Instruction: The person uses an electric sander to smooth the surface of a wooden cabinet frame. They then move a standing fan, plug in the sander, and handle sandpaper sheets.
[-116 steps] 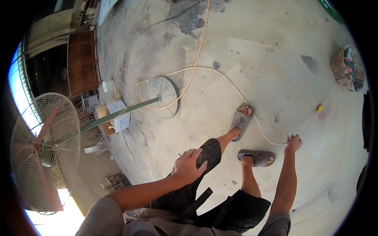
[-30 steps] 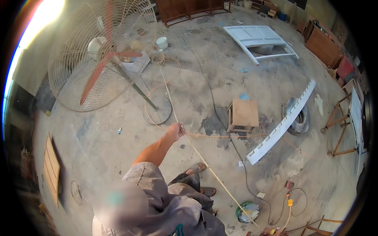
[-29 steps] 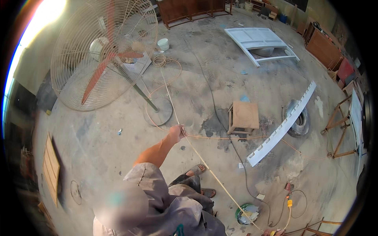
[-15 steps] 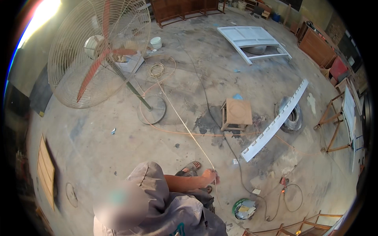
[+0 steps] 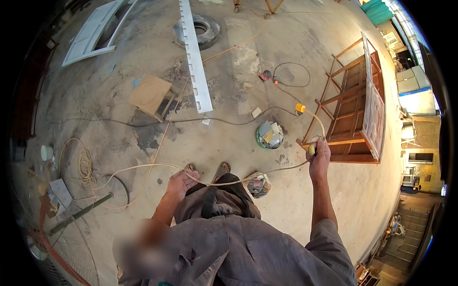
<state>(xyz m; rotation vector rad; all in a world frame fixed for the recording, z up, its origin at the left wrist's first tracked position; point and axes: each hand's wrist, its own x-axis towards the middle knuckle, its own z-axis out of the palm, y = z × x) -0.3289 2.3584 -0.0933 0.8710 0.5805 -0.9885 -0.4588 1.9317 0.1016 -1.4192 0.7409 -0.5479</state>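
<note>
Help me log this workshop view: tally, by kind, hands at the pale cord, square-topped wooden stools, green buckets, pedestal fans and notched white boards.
Hands at the pale cord (left hand, right hand): 2
Wooden stool: 1
Green bucket: 1
Pedestal fan: 1
Notched white board: 1
Total: 6

The right hand [image 5: 320, 155] is curled into a grip, the right forearm [image 5: 321, 200] running straight back behind it. Well to the left of that grip, the left hand [image 5: 179, 186] bends its fingers, the left forearm [image 5: 164, 208] slanting back from the wrist.
</note>
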